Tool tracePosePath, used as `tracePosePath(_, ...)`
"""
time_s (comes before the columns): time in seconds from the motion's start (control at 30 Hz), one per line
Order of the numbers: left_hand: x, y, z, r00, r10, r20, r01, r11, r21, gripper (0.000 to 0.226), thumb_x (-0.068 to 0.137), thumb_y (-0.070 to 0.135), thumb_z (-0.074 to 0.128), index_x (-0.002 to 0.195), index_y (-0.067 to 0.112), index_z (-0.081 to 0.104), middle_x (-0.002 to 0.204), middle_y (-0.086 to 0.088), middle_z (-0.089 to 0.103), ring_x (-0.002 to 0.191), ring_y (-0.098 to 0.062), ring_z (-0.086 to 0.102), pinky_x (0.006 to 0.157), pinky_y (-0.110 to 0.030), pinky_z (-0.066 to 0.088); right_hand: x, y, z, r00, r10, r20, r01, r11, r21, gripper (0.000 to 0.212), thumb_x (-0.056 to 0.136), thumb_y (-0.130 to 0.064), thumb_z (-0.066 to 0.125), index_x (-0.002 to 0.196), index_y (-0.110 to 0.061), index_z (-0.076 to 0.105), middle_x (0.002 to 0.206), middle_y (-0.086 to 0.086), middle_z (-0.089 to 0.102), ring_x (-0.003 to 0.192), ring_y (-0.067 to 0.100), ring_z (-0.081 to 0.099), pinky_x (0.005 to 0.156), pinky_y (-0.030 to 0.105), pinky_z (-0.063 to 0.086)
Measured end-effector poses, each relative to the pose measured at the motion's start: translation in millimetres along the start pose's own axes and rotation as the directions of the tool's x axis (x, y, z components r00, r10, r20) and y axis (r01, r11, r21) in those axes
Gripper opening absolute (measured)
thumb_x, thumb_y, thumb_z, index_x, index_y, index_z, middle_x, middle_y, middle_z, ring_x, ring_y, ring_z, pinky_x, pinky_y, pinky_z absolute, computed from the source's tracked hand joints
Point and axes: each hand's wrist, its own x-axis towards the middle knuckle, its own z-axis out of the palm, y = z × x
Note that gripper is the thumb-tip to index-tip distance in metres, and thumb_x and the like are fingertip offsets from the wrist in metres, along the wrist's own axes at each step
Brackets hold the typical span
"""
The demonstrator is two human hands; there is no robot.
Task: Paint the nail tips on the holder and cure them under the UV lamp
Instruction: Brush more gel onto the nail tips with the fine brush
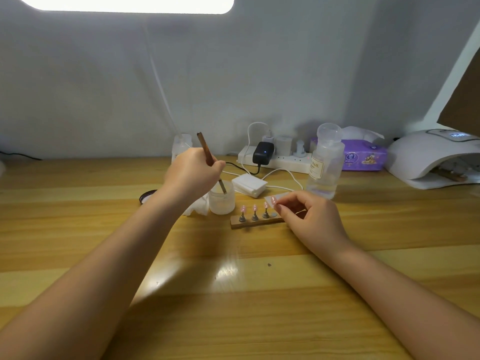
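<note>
Now my left hand [193, 170] grips brush [207, 155] in jar [221, 200] to rinse; right hand [309, 216] pinches a nail tip [273, 201], lifted off holder [255, 221].

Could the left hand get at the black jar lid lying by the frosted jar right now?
Probably not yet: the left hand grips the brush, dipped in the frosted jar. The lid lies close beside the wrist, path clear.

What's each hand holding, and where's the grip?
Left hand: brown wooden brush, mid-handle, bristles in frosted jar. Right hand: pink nail tip, pinched at its edge.
</note>
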Motion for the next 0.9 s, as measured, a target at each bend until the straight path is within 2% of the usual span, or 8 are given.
tracePosePath(0.1,0.6,-0.2,2.2,1.0,0.012,-0.013,-0.012,0.999,0.031,0.024,0.097,0.034,0.054,0.091,0.017,0.069,0.072,0.01,0.062,0.07,-0.006,0.057,0.055,-0.022,0.04,-0.5,-0.4,0.3,1.0,-0.003,0.002,0.003,1.0,-0.001,0.013,0.086,-0.014,0.069,0.088,-0.026,0.07,0.076,-0.014,0.066,0.078,-0.002,0.06,0.061,0.008,0.044)
tracePosePath(0.3,-0.3,-2.6,6.5,0.999,0.0,0.042,-0.003,0.998,0.064,0.026,0.097,0.033,0.054,0.097,0.015,0.072,0.076,0.008,0.065,0.074,-0.008,0.059,0.063,-0.027,0.049,0.2,-0.1,0.6,1.0,0.004,0.0,-0.004,1.0,-0.004,0.012,0.086,-0.015,0.069,0.087,-0.027,0.07,0.076,-0.015,0.066,0.077,-0.004,0.059,0.061,0.007,0.043)
tracePosePath(0.57,-1.0,2.9,-5.7,0.995,0.047,-0.087,-0.043,0.998,0.046,0.028,0.098,0.032,0.053,0.084,0.011,0.067,0.071,0.004,0.06,0.068,-0.01,0.055,0.053,-0.023,0.036,-0.4,0.1,0.8,1.0,0.007,-0.007,-0.007,1.0,0.002,0.01,0.085,-0.015,0.07,0.087,-0.025,0.071,0.075,-0.015,0.065,0.075,-0.006,0.059,0.06,0.005,0.041)
tracePosePath(0.7,-4.1,7.8,-10.3,0.984,0.094,-0.15,-0.081,0.993,0.086,0.031,0.098,0.03,0.053,0.085,0.006,0.068,0.077,-0.005,0.065,0.075,-0.024,0.061,0.061,-0.031,0.044,-0.6,0.7,0.9,1.0,0.009,-0.018,-0.009,1.0,-0.004,0.009,0.085,-0.014,0.07,0.087,-0.023,0.072,0.074,-0.014,0.066,0.073,-0.007,0.058,0.06,0.005,0.041)
tracePosePath(0.8,-5.1,9.1,-10.7,0.984,0.102,-0.147,-0.089,0.991,0.098,0.03,0.098,0.029,0.053,0.085,0.007,0.068,0.078,-0.006,0.066,0.075,-0.024,0.061,0.06,-0.028,0.044,-0.5,0.5,1.1,1.0,0.002,-0.02,-0.002,1.0,-0.006,0.01,0.085,-0.014,0.069,0.087,-0.023,0.072,0.074,-0.014,0.066,0.073,-0.007,0.058,0.06,0.005,0.041)
tracePosePath(0.9,-7.8,8.2,-6.6,0.99,0.103,-0.101,-0.091,0.989,0.12,0.032,0.098,0.03,0.052,0.088,0.006,0.07,0.081,-0.007,0.067,0.078,-0.025,0.062,0.066,-0.035,0.051,-0.9,0.7,0.9,1.0,0.004,-0.018,-0.004,1.0,-0.006,0.011,0.085,-0.014,0.069,0.086,-0.025,0.071,0.074,-0.015,0.065,0.073,-0.007,0.058,0.06,0.005,0.041)
